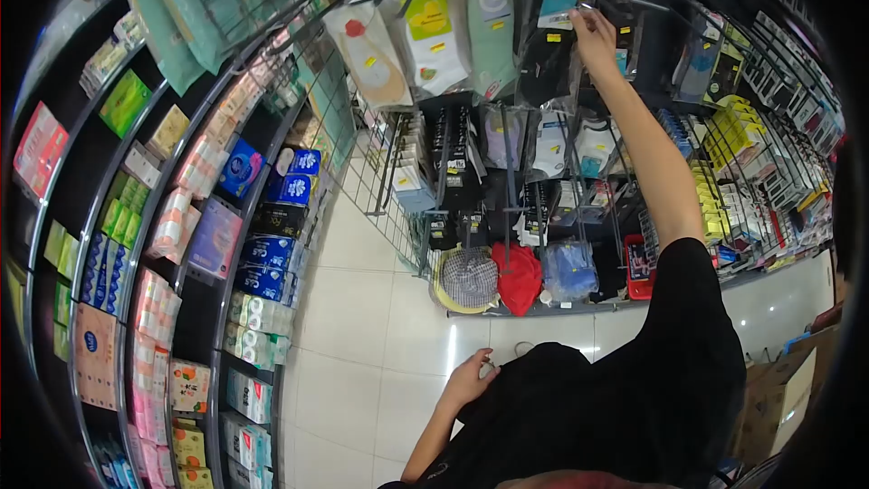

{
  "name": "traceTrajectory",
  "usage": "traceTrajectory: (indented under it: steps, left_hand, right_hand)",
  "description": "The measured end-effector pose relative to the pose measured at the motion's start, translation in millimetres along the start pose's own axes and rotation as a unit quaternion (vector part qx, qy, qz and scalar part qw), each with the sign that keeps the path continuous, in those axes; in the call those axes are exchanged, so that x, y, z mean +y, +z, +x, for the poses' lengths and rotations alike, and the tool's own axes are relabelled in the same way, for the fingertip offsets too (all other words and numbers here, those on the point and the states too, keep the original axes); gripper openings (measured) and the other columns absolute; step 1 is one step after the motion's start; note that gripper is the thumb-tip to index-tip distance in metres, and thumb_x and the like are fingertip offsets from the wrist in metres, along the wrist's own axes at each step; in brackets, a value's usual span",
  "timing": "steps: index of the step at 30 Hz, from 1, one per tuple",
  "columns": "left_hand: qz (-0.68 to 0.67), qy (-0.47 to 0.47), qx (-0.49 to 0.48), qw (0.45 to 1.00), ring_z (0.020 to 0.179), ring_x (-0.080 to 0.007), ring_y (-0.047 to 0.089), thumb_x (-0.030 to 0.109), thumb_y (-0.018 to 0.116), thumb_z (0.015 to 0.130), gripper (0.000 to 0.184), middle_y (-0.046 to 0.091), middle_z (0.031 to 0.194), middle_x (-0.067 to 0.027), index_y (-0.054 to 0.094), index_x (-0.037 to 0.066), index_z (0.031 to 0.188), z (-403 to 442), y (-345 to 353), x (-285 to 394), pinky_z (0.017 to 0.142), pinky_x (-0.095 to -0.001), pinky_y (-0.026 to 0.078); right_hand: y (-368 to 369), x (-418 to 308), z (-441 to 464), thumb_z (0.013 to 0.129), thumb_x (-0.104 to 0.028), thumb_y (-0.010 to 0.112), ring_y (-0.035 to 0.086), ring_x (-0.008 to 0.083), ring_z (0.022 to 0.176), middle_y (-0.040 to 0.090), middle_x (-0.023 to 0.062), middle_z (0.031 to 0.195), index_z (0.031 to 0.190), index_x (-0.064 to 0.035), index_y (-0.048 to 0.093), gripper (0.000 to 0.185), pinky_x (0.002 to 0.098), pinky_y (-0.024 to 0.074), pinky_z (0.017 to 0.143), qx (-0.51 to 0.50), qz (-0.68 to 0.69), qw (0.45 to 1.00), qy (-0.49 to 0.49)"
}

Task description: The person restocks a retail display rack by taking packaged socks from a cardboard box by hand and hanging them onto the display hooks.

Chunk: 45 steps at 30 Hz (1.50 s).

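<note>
Upper centre of the frame, dark sock pack (548,65): it hangs upright in the row, with a teal header card (559,5) at its top and a small yellow tag on its front.
Right hand (595,36): raised to the pack's upper right edge, fingers bent and close together, the tips at the header card; whether they pinch it or only touch it, I cannot tell.
Left hand (468,382): low in the centre of the frame beside the black clothing (579,398), fingers loosely bent with small gaps, nothing seen between them.
Weight and feel: probably very light, the socks soft and yielding, the clear wrapper thin and rather slippery; nothing in it looks fragile.
Where to hold: the header card looks the stiffest part, so thumb and forefinger across its face and back should serve best; pinched lower, the film may slide or crumple.
Neighbouring packs: a pale green pack (492,41) hangs just to the left and others crowd close on the right, so wrappers could cling or catch on one another.
Below the row: more hanging packs, then a checked hat (471,277) and a red cloth item (519,279) near the centre.
</note>
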<state>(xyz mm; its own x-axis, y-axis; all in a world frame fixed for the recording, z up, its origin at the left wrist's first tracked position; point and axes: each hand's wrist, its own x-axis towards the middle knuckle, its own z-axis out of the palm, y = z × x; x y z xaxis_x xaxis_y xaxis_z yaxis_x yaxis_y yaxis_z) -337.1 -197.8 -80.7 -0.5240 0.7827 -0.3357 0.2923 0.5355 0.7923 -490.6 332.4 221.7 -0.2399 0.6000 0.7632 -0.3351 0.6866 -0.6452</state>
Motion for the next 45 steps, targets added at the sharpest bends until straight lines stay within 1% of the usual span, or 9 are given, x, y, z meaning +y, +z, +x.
traceTrajectory:
  steps: [9,13,15,17,20,23,27,34,45]
  left_hand:
    - [-0.053,0.009,-0.008,0.999,0.101,-0.0328,0.066,0.027,0.066,0.09,0.042,0.067,0.11,-0.0177,0.054,0.007,0.124,-19.3,-18.0,-48.5,0.086,-0.0395,0.052]
    - [-0.075,0.039,-0.049,0.995,0.097,-0.0294,0.068,0.024,0.066,0.09,0.037,0.068,0.106,-0.0155,0.056,0.006,0.121,-16.6,-13.7,-57.1,0.084,-0.0372,0.053]
    - [-0.077,0.064,-0.065,0.993,0.096,-0.0287,0.068,0.023,0.065,0.09,0.036,0.068,0.104,-0.015,0.056,0.006,0.12,-10.0,-13.2,-57.0,0.084,-0.0368,0.053]
    - [-0.07,0.092,-0.07,0.991,0.093,-0.0272,0.069,0.019,0.065,0.09,0.034,0.069,0.1,-0.0148,0.056,0.004,0.119,-3.0,-11.5,-48.8,0.082,-0.0353,0.053]
    - [-0.102,0.138,-0.099,0.98,0.09,-0.0248,0.07,0.015,0.064,0.091,0.029,0.07,0.096,-0.014,0.057,0.001,0.115,15.9,-2.2,-36.4,0.081,-0.0332,0.053]
    - [-0.115,0.149,-0.111,0.976,0.086,-0.0209,0.07,0.012,0.064,0.091,0.023,0.07,0.092,-0.0126,0.06,-0.001,0.109,31.2,10.0,-2.8,0.079,-0.0304,0.053]
    - [-0.121,0.171,-0.159,0.965,0.082,-0.0169,0.069,0.01,0.066,0.09,0.017,0.07,0.088,-0.0102,0.062,-0.002,0.101,49.1,49.6,33.0,0.078,-0.0291,0.053]
    - [-0.075,0.245,-0.247,0.934,0.078,-0.0124,0.065,0.006,0.066,0.089,0.009,0.067,0.081,-0.0065,0.061,-0.002,0.092,45.7,143.9,110.9,0.074,-0.027,0.052]
    - [0.031,0.29,-0.356,0.888,0.078,-0.0104,0.063,0.005,0.065,0.089,0.01,0.065,0.083,-0.0045,0.061,-0.002,0.094,13.1,329.5,207.1,0.073,-0.0256,0.052]
  right_hand:
    - [-6.9,-3.5,-17.0,0.091,-0.022,0.068,0.055,0.0071,0.081,0.064,0.0023,0.088,0.096,0.0038,0.065,0.026,0.0238,0.043,0.073,0.022,0.001,0.998,0.057]
    - [-34.8,-39.0,-34.1,0.089,-0.026,0.071,0.06,0.0112,0.088,0.066,0.0023,0.096,0.113,-0.0009,0.059,0.037,0.0269,0.0466,0.076,0.022,0.033,0.99,0.133]
    - [-61.9,-45.1,-49.2,0.087,-0.021,0.073,0.059,0.011,0.088,0.064,0.0028,0.096,0.119,-0.0039,0.054,0.041,0.0266,0.0477,0.074,0.018,-0.004,0.997,0.069]
    - [-91.1,-67.6,-84.9,0.084,-0.011,0.072,0.062,0.0188,0.088,0.065,0.0102,0.1,0.114,-0.0012,0.056,0.035,0.0293,0.0486,0.073,0.031,-0.196,0.978,-0.061]
    - [-126.4,-131.3,-194.0,0.08,-0.005,0.069,0.061,0.0267,0.085,0.06,0.0139,0.091,0.104,-0.0012,0.059,0.026,0.0346,0.0486,0.072,-0.037,-0.267,0.959,-0.086]
    - [-163.3,-156.0,-320.0,0.075,-0.007,0.071,0.058,0.0285,0.075,0.059,0.0082,0.08,0.089,-0.0071,0.062,0.017,0.039,0.0482,0.066,-0.241,-0.281,0.925,-0.091]
    - [-212.2,-162.3,-474.5,0.084,-0.011,0.066,0.06,0.0291,0.087,0.061,0.0074,0.093,0.093,-0.0071,0.061,0.011,0.038,0.0498,0.076,-0.347,-0.237,0.904,0.078]
    - [-292.5,-213.1,-546.2,0.091,-0.014,0.059,0.06,0.0332,0.088,0.059,0.0133,0.092,0.095,-0.0028,0.059,0.011,0.0405,0.0494,0.077,-0.191,-0.216,0.914,0.286]
    - [-485.0,-241.7,-580.6,0.09,-0.012,0.057,0.059,0.0356,0.083,0.058,0.0152,0.086,0.091,-0.002,0.056,0.01,0.0441,0.0495,0.073,-0.097,-0.296,0.905,0.289]
